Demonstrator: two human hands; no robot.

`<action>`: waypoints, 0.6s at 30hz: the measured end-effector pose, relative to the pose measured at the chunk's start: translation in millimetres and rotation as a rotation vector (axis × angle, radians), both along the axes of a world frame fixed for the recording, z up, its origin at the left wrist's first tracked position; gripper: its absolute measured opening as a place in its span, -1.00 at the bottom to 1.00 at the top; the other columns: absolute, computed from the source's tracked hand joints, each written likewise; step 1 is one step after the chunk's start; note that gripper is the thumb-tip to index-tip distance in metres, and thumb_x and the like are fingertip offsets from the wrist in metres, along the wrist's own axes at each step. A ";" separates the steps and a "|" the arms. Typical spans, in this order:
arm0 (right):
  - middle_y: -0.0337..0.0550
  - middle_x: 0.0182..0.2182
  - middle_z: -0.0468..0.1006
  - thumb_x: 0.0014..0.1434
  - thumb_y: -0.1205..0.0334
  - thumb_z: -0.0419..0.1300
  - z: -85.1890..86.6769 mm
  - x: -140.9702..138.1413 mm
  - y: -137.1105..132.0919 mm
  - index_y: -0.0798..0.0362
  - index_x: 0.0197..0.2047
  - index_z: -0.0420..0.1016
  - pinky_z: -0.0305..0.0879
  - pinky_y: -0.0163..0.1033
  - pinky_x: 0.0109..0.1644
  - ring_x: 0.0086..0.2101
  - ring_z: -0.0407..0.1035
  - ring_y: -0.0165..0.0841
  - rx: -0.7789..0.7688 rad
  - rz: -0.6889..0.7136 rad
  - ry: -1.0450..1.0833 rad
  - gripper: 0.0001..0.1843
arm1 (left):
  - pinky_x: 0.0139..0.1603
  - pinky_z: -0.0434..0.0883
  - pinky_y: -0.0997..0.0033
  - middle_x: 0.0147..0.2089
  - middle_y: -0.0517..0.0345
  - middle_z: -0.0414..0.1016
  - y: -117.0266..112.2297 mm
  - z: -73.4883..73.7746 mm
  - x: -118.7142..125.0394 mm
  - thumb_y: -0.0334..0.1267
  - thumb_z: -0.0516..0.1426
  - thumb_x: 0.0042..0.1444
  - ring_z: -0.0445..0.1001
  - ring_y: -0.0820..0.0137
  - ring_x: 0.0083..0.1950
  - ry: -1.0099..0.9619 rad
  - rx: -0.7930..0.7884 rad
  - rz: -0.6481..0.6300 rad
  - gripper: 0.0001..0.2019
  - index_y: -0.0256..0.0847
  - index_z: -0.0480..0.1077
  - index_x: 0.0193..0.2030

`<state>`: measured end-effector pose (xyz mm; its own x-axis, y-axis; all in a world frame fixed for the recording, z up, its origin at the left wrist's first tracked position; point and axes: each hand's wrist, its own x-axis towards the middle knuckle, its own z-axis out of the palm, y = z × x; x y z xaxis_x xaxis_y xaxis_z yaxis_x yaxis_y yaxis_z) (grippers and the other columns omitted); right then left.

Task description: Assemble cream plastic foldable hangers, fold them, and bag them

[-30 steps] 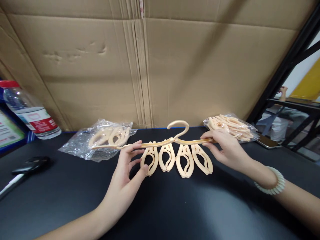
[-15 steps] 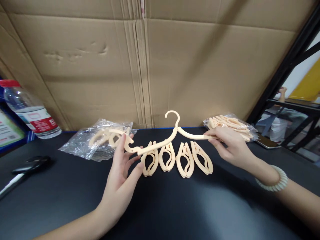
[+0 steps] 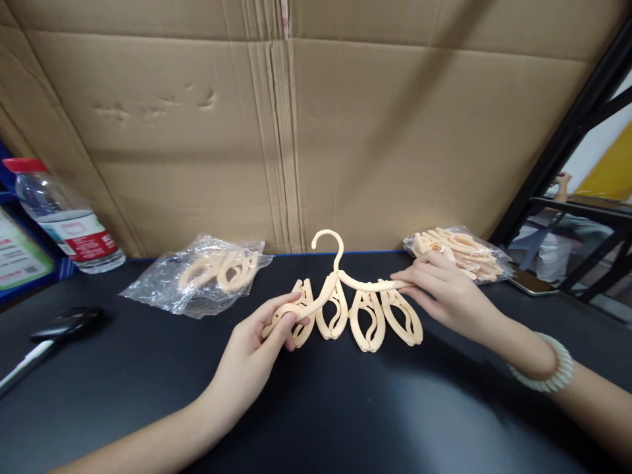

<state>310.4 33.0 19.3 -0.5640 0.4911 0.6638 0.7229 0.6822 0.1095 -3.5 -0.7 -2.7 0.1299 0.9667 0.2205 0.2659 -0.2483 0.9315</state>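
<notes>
A cream plastic folding hanger (image 3: pixel 322 297) is held up between my two hands, its hook upward. My left hand (image 3: pixel 261 343) is closed on the hanger's left arm, whose outer section is folded back against the inner one. The tip of the right arm, still stretched out, is pinched by my right hand (image 3: pixel 444 289). Below and behind the hanger, several folded hangers (image 3: pixel 368 322) lie in a row on the black table (image 3: pixel 340 408). The leftmost of them is partly hidden by my left fingers.
A clear plastic bag (image 3: pixel 170 283) with a few folded hangers lies at left, and a fuller bag of hangers (image 3: pixel 474 253) at right by a phone (image 3: pixel 530 282). A water bottle (image 3: pixel 74 224) and a black mouse (image 3: pixel 66 324) are at far left. Cardboard (image 3: pixel 187 131) stands behind.
The hanger's left outer section, sticking out leftward before, is now folded back in my left hand. The hook has moved slightly left and down; my right hand keeps its pinch.
</notes>
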 end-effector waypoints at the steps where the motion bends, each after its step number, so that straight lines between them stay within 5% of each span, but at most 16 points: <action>1: -0.08 -0.33 0.59 0.32 0.24 0.10 1.1 0.8 -0.6 0.03 -0.10 0.49 0.30 -0.07 -0.18 -0.26 0.35 -0.17 0.039 -0.034 -0.030 -0.84 | -0.23 0.40 0.42 -0.33 0.21 0.52 0.5 0.3 0.2 0.00 0.08 0.26 0.40 0.43 -0.40 -0.013 -0.011 0.010 -0.62 -0.16 0.42 0.09; 10: -0.14 -0.37 0.63 0.34 0.21 0.07 3.9 -4.1 -13.1 0.02 -0.24 0.54 0.13 -0.22 -0.47 -0.50 0.44 -0.31 0.223 -0.299 -0.102 -0.78 | -0.26 0.36 0.43 -0.37 0.22 0.49 -1.6 3.6 2.0 0.02 0.10 0.23 0.37 0.42 -0.41 -0.029 -0.022 0.028 -0.63 -0.16 0.44 0.03; 18: 0.09 0.10 0.43 0.33 0.29 0.03 0.4 -7.8 -11.9 0.05 -0.15 0.51 0.45 -0.09 -0.22 -0.19 0.49 -0.17 0.078 -0.182 0.051 -0.78 | -0.25 0.37 0.44 -0.35 0.21 0.51 -2.2 1.8 0.4 0.02 0.09 0.24 0.38 0.43 -0.41 -0.017 -0.011 0.038 -0.64 -0.15 0.43 0.02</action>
<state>302.6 21.1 19.7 -0.4351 0.5277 0.7295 0.8394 0.5309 0.1166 -3.1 -2.9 -0.9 0.0897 0.9732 0.2119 0.2594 -0.2283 0.9384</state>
